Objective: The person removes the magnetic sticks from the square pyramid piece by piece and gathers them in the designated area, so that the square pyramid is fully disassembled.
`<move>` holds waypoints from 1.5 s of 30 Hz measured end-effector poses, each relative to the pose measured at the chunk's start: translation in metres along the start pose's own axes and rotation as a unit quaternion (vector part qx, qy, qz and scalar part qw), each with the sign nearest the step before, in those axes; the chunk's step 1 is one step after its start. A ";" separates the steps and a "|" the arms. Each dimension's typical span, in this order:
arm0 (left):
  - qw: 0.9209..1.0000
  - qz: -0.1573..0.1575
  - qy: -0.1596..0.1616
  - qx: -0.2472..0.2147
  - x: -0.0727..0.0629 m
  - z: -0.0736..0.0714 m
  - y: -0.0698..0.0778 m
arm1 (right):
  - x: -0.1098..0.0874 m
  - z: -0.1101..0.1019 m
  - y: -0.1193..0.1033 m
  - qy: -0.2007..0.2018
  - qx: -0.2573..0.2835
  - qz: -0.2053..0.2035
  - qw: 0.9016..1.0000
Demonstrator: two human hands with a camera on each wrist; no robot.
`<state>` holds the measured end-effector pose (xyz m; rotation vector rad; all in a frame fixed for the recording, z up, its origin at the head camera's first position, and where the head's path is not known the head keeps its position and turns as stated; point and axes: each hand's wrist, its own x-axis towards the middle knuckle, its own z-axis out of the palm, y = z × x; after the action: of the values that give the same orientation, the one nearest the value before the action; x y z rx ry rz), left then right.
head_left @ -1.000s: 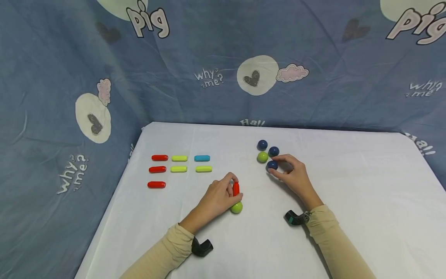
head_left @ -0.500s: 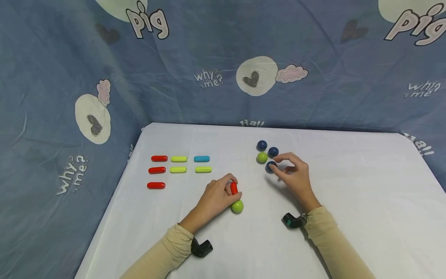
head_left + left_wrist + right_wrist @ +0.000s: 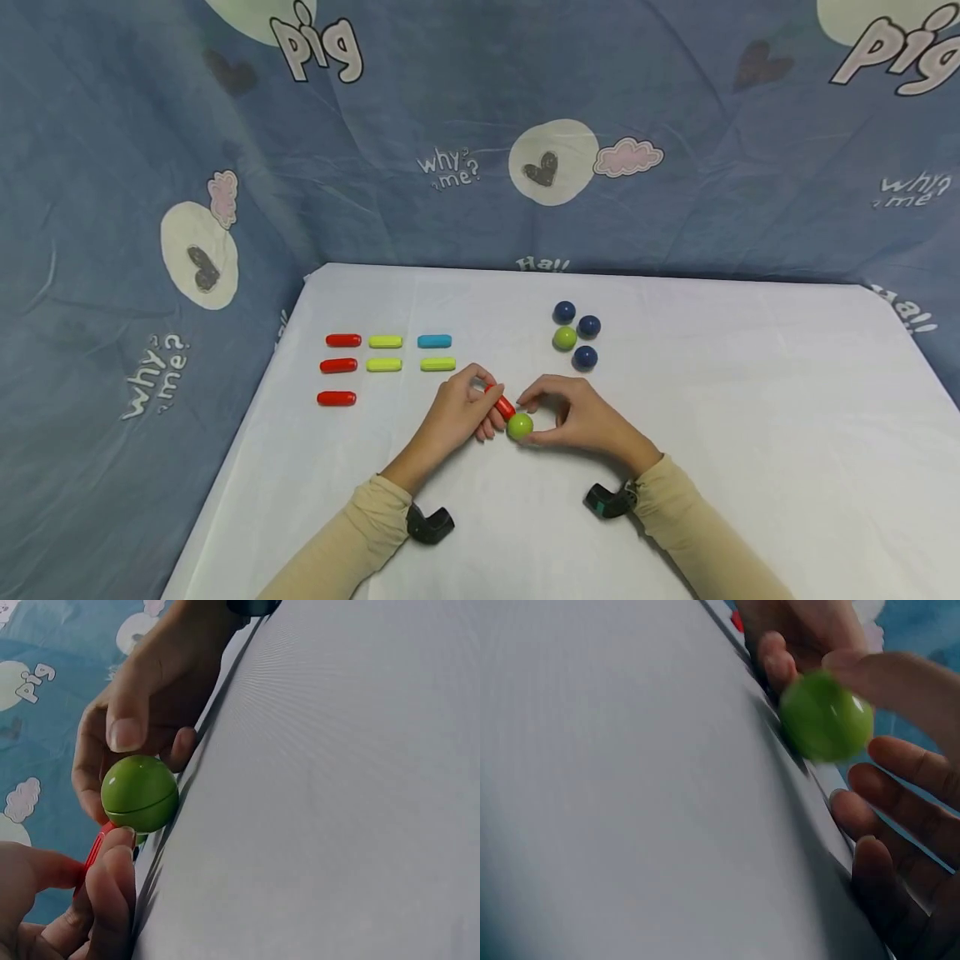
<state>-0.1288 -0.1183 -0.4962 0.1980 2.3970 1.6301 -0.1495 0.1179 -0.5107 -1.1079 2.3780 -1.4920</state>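
My left hand (image 3: 459, 410) pinches a glossy red rod (image 3: 504, 406) between thumb and fingers. At the rod's lower end sits a green ball (image 3: 520, 427), which has a seam line in the left wrist view. My right hand (image 3: 588, 421) is just right of the ball, thumb and index finger spread around it. A small gap shows between that thumb (image 3: 126, 735) and the ball in the left wrist view. In the right wrist view the ball is blurred, and the other fingers (image 3: 874, 859) are loosely bent. Part of the rod is hidden by the left fingers.
Back right of the hands, dark blue balls (image 3: 585, 358) cluster around another green ball (image 3: 565, 338). At left lie red rods (image 3: 337, 398), yellow-green rods (image 3: 384, 365) and one blue rod (image 3: 434, 341) in rows. A patterned blue cloth (image 3: 420, 217) hangs behind the white table (image 3: 750, 400).
My right hand has let go of the front dark blue ball and moved down-left to the green ball. My left hand has turned the red rod, bringing the ball slightly up and right.
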 end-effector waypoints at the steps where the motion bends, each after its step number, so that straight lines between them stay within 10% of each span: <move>1: 1.000 0.000 -0.002 -0.004 0.000 0.000 0.000 | 0.000 0.002 -0.001 -0.002 -0.004 0.000 1.000; 14: 0.999 -0.024 -0.016 -0.022 0.002 -0.004 0.000 | -0.002 0.001 0.004 0.014 0.022 0.028 0.999; 28: 0.976 0.062 0.076 0.194 -0.003 -0.005 0.008 | -0.002 0.000 0.002 0.021 0.024 0.057 0.998; 45: 0.967 0.083 0.030 0.239 -0.007 -0.005 0.016 | -0.001 0.000 0.000 0.020 0.041 0.056 0.997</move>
<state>-0.1240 -0.1183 -0.4784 0.4462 2.8528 1.0954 -0.1491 0.1186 -0.5112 -0.9202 2.3401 -1.5719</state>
